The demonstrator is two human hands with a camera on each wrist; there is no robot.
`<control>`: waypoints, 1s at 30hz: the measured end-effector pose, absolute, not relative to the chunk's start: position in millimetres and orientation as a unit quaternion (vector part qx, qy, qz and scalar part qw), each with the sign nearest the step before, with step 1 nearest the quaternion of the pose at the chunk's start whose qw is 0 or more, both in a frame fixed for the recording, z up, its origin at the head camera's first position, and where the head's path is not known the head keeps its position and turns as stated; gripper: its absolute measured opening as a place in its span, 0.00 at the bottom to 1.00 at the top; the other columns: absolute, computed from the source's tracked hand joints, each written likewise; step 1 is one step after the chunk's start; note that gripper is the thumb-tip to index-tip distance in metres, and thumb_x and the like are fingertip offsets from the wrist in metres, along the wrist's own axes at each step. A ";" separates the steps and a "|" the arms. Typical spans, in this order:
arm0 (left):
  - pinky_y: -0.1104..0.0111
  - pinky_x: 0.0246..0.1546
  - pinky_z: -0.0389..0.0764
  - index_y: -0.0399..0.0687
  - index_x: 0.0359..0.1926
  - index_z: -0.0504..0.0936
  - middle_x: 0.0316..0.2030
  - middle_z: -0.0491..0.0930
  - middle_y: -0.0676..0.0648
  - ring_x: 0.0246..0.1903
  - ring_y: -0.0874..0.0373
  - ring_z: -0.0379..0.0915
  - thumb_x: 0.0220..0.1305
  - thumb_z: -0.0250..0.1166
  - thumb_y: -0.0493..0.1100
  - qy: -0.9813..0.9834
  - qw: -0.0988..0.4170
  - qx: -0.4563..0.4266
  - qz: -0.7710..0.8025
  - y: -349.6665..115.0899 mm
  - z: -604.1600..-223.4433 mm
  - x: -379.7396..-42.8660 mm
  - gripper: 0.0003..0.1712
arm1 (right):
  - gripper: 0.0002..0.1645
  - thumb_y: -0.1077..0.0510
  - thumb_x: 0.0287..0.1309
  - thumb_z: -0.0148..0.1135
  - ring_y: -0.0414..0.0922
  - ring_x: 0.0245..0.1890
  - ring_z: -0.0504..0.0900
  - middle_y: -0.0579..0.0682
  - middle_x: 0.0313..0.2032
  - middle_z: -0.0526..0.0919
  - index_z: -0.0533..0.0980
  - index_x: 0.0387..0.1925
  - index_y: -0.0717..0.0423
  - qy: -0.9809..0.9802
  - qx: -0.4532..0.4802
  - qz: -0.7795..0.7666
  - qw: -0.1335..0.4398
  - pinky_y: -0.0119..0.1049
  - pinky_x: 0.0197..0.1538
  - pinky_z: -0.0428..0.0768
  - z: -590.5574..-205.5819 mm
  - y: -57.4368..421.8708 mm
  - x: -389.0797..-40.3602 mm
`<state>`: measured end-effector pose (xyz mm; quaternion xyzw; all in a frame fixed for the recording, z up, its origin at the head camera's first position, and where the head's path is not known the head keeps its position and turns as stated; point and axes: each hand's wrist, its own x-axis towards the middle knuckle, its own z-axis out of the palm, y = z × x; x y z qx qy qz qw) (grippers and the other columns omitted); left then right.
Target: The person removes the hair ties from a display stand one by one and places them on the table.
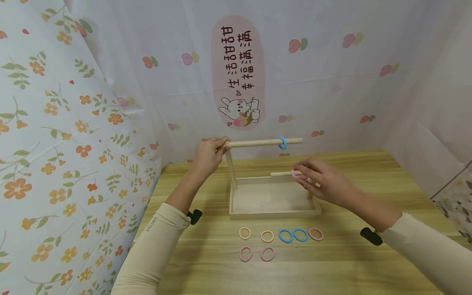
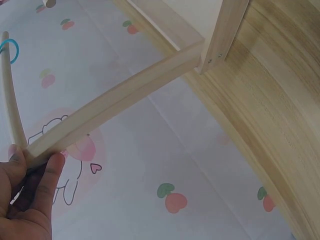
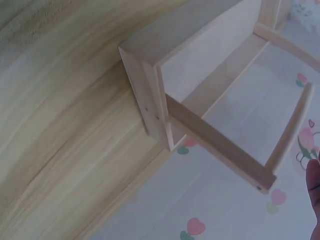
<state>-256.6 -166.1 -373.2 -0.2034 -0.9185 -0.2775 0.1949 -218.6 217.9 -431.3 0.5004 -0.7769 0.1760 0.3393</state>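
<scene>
A wooden stand has a shallow tray base (image 1: 274,214), a tall post (image 1: 231,170) at its left and a shorter one at its right. My left hand (image 1: 209,155) grips the top of the tall post, where the upper dowel (image 1: 254,143) joins it; thumb and fingers show there in the left wrist view. A blue ring (image 1: 282,143) hangs on that dowel towards its free end. With its fingertips my right hand (image 1: 326,180) pinches a pink ring (image 1: 293,173) at the lower dowel (image 1: 279,174). Those fingers partly hide the ring and the short post (image 3: 220,142).
On the wooden table (image 1: 343,262), in front of the stand, lie two yellow rings (image 1: 245,227), two blue rings (image 1: 285,241) and three pink rings (image 1: 246,260). A patterned cloth (image 1: 177,90) hangs behind the table, and a floral one (image 1: 73,164) hangs at the left.
</scene>
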 end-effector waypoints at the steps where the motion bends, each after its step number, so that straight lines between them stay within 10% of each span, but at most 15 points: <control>1: 0.55 0.38 0.91 0.39 0.60 0.91 0.49 0.93 0.35 0.37 0.45 0.90 0.78 0.69 0.43 -0.918 0.195 -0.204 -0.279 -166.1 -373.1 -256.4 0.17 | 0.26 0.45 0.87 0.55 0.45 0.34 0.84 0.57 0.49 0.87 0.85 0.61 0.61 -0.775 0.503 0.177 0.341 0.33 0.31 0.84 -431.9 217.0 -217.4; 30: 0.54 0.41 0.89 0.39 0.64 0.89 0.54 0.92 0.35 0.39 0.44 0.87 0.78 0.68 0.45 -0.924 0.185 -0.188 -0.278 -165.6 -372.2 -254.2 0.21 | 0.26 0.41 0.84 0.57 0.38 0.46 0.79 0.43 0.48 0.93 0.86 0.65 0.53 -0.769 0.551 0.222 0.237 0.24 0.45 0.81 -467.0 199.8 -177.8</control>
